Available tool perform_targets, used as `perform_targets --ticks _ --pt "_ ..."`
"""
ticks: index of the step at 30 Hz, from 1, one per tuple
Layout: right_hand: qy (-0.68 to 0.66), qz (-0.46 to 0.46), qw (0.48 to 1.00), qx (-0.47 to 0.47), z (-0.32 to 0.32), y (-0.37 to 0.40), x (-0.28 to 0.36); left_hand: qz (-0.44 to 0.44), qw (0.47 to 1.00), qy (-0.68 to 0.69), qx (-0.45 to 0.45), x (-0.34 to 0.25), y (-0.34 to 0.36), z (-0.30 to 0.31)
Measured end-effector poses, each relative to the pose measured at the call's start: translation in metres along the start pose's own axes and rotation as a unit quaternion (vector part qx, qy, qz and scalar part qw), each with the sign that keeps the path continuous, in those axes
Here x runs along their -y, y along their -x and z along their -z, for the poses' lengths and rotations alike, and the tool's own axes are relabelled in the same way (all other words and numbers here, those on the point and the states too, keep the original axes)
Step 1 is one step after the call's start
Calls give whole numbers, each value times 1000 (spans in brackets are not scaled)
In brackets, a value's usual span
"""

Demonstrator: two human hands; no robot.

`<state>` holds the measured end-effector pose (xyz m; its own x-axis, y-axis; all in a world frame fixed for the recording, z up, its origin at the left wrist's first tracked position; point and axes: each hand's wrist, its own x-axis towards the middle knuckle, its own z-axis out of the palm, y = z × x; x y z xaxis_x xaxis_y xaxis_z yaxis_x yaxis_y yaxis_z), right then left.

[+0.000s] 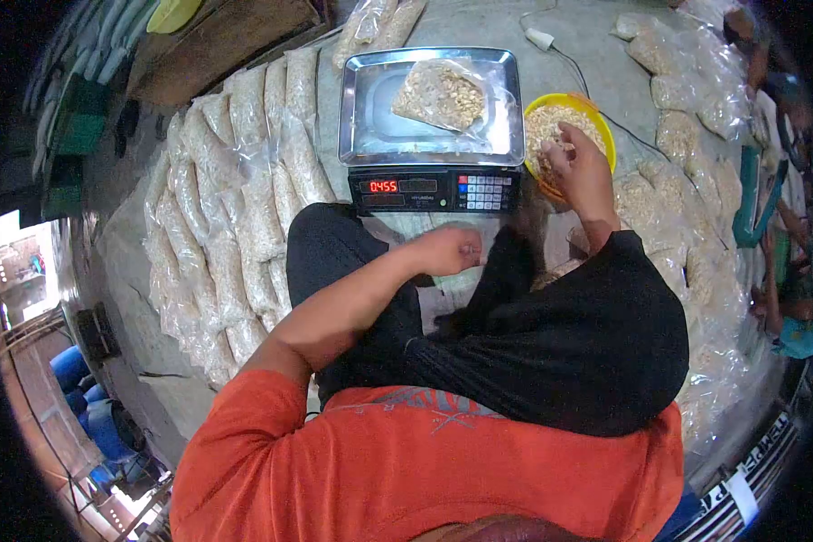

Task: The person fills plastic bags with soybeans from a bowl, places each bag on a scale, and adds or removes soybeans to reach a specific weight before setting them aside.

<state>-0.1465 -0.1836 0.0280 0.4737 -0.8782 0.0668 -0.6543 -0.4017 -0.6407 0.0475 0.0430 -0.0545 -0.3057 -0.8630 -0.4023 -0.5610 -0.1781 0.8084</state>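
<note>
Two hands are at work by a scale (434, 190) on the floor. The right hand (576, 170) is down in a yellow bowl (569, 98), just to the right of the scale. Its fingers bend into the nuts (551, 122), but I cannot tell if they have grabbed any. A clear bag (438, 93) of nuts lies on the shiny tray (357, 108) on top, with its mouth toward the bowl. The red number (383, 186) says 0455.

Some nuts could fall on the floor, I think, because the hand would have to cross the bowl's edge and the tray's edge to get to the bag. The bag looks floppy and lies flat, so nuts could also slide out of its mouth. A bump on the tray might make the number jump.

The right wrist is bent down, with the back of the hand up. The left hand (449, 250) is curled shut near the front of the scale, by the knees. I cannot tell if it holds anything. Its bare arm comes in from the left. Lots of filled bags (235, 208) lie nearby.
</note>
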Motion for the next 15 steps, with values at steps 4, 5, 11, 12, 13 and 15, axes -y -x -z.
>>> perform_targets --ticks 4,5,11,12,13,15 --pt "-57 -16 998 18 2 -1 30 5 1000 9 -3 24 -5 -14" --pt "-85 89 992 1 -1 -2 40 3 1000 -25 11 33 -8 -19" --pt "-4 276 961 24 -63 -47 82 85 990 -41 102 17 -9 -10" --pt "49 223 971 68 -72 -54 88 81 990 -46 103 32 -12 -16" --pt "53 221 972 60 -78 -58 93 66 992 -35 99 46 -12 -20" --pt "55 219 968 109 -83 -65 94 83 990 -39 107 48 -10 -15"
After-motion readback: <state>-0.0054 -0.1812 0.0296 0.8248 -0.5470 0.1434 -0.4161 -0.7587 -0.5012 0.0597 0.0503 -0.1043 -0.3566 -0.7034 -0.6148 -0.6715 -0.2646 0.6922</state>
